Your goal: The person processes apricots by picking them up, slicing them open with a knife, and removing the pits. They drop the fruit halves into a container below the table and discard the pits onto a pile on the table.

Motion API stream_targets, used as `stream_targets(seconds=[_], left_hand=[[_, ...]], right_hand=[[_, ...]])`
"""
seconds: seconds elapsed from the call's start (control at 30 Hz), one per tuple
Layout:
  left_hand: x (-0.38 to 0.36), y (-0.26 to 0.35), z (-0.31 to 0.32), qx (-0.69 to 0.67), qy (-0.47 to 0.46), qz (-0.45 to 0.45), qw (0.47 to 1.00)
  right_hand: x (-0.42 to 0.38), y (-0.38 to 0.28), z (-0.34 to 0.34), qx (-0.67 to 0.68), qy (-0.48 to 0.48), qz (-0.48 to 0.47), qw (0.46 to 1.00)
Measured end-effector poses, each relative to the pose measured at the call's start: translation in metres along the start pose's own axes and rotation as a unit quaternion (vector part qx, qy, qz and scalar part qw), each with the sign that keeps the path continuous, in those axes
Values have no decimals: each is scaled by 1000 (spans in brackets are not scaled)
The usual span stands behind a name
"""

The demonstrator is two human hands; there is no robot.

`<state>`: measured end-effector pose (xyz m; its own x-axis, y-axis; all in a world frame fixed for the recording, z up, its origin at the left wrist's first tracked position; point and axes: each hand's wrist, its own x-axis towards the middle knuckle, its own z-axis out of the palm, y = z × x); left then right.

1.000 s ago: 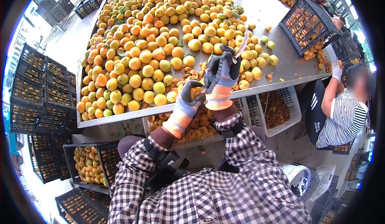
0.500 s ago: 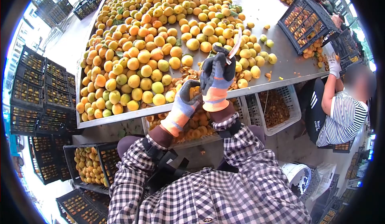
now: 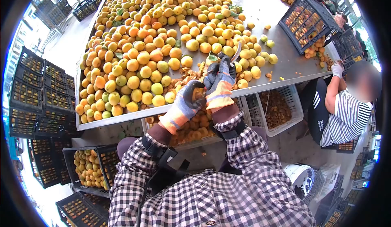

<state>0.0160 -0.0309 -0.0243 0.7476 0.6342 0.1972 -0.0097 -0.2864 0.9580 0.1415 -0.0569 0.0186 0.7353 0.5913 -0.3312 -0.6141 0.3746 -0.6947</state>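
Heaped apricots (image 3: 132, 64) cover much of the metal table in front of me. My left hand (image 3: 191, 99), gloved in grey and orange, is closed around an apricot (image 3: 198, 93) that shows between thumb and fingers. In my right hand (image 3: 220, 78), gloved alike, is a knife with a curved blade (image 3: 236, 52) pointing up and away. The two hands almost touch above the table's near edge. Orange peelings or scraps (image 3: 185, 77) lie just beyond them. Fingers hide most of the held apricot and the knife's handle.
Under the near edge stand a crate of peeled-looking apricots (image 3: 199, 131) and a white crate of brown scraps (image 3: 277, 109). A black crate (image 3: 303, 23) leans on the table at right, near a seated person (image 3: 346, 113). Stacked black crates (image 3: 42, 84) stand left.
My right hand has come down closer to my left, and the knife blade has lowered with it. The left hand still holds the apricot. At right, the person's gloved hand has lowered slightly.
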Motion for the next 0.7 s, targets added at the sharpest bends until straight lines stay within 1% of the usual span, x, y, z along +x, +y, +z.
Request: stream_targets(seconds=[0.03,0.07,0.1,0.17,0.23,0.27,0.3,0.33,0.37,0.43,0.47,0.5,0.53,0.57,0.6,0.63,0.67,0.7], left_hand=[[0,0,1,10,-2,19,1000],[1,0,1,10,-4,19,1000],[1,0,2,17,-2,35,999],[2,-6,5,24,1,51,998],[8,-18,8,-23,19,47,998],[10,-23,6,-21,17,49,998],[12,-25,3,67,34,38,996],[15,-28,-2,155,52,26,986],[18,-30,-6,156,52,29,986],[24,-36,-12,153,63,-86,982],[24,-40,-12,173,78,-77,979],[26,-32,-12,173,76,-75,979],[28,-23,-12,231,62,-109,965],[31,-13,-12,288,48,-143,946],[35,7,-13,322,16,-185,928],[36,4,-13,323,16,-182,929],[37,-1,-15,353,12,-165,921],[37,-2,-16,381,8,-148,913]], right_hand=[[3,2,-1,3,30,21,999],[5,3,-2,7,60,43,997],[9,3,-1,8,61,42,997],[16,1,0,68,122,132,981],[26,9,-8,81,109,130,982],[32,13,-12,80,109,118,984],[30,9,-7,78,108,105,985],[28,4,-2,89,133,58,985],[26,-3,2,90,150,45,983],[35,-5,-10,89,103,-18,991],[39,-6,-16,91,103,-20,990],[30,-16,-11,61,66,-64,994],[24,-23,-10,32,30,-109,993],[22,-25,-12,32,31,-111,993],[20,-28,-14,20,9,-117,993],[18,-31,-16,8,-13,-123,992],[24,-29,-24,-2,-30,-147,989],[28,-31,-29,0,-30,-150,988]])
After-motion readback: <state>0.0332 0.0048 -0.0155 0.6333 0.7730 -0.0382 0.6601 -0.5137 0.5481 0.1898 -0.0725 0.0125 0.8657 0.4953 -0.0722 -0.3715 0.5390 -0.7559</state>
